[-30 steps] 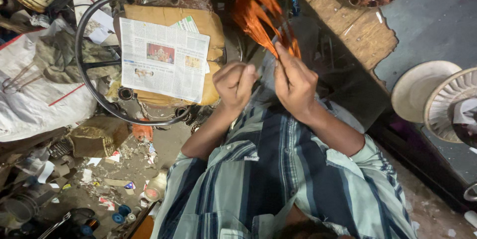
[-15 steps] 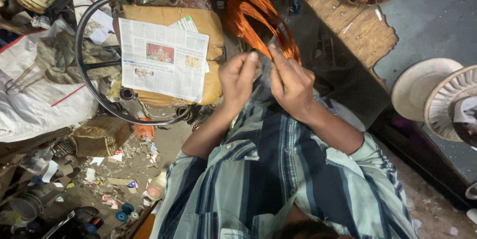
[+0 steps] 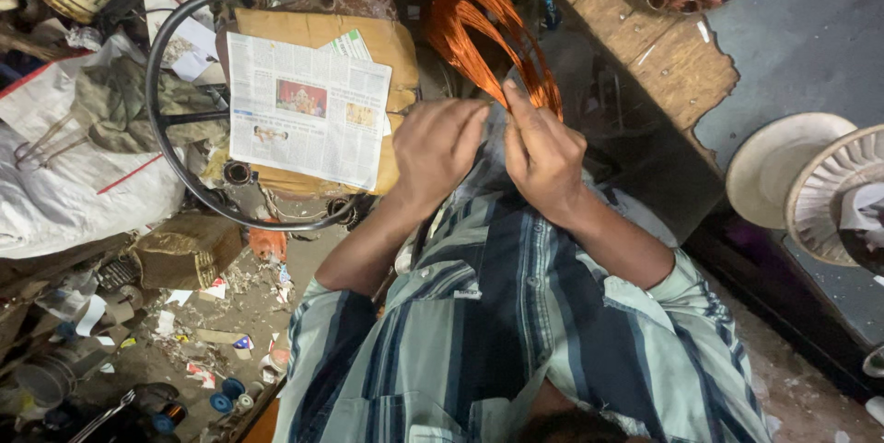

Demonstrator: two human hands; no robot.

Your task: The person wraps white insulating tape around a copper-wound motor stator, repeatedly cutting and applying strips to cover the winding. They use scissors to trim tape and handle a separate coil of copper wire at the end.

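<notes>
Workshop: copper wire coil (image 3: 488, 33), wkbench (image 3: 645, 47)

Looped bundle of orange copper wire (image 3: 479, 38), lower end pinched between both hands

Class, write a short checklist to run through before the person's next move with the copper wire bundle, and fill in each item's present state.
1. Left hand on the copper wire bundle: ok, fingers closed at its lower end.
2. Right hand on the bundle: ok, pinching strands.
3. Loops free of snags: cannot tell, far end in shadow.
4. Bundle apart from the newspaper: ok.
5. Bundle apart from the metal ring: ok.
</notes>
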